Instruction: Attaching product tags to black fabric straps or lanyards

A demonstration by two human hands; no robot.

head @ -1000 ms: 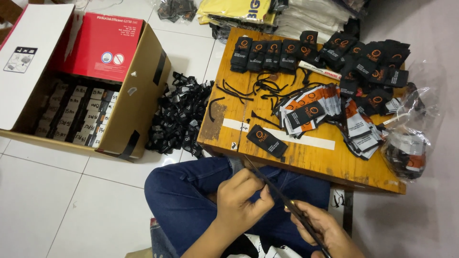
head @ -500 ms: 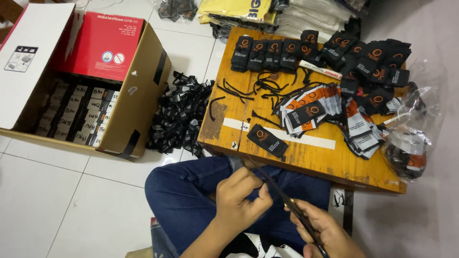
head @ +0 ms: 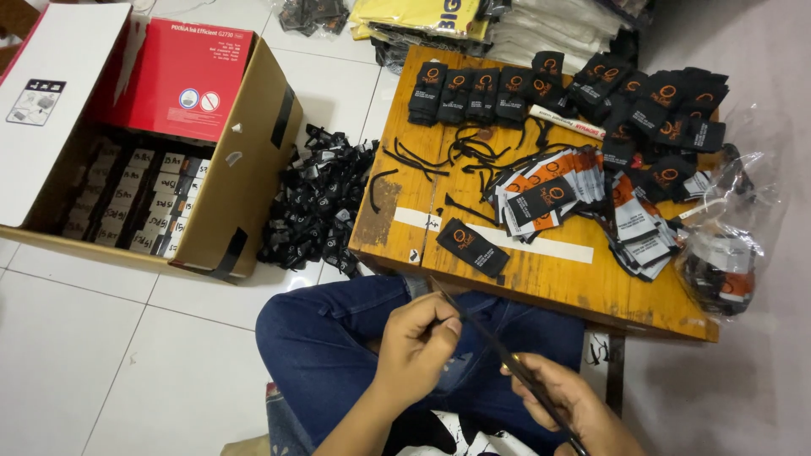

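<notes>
While your left hand [head: 418,342] pinches a thin black strap [head: 486,333] at lower centre | right hand [head: 570,409] grips its other end | tagged bundles [head: 481,89] fill upper table [head: 541,279]; loose tags [head: 557,190] remain.

I pinch a thin black strap [head: 486,325] between my left hand [head: 416,339] and right hand [head: 564,407]; it runs taut and slanted above my lap

black tags [head: 473,247], orange-brown table [head: 541,279], red box [head: 182,80]
</notes>
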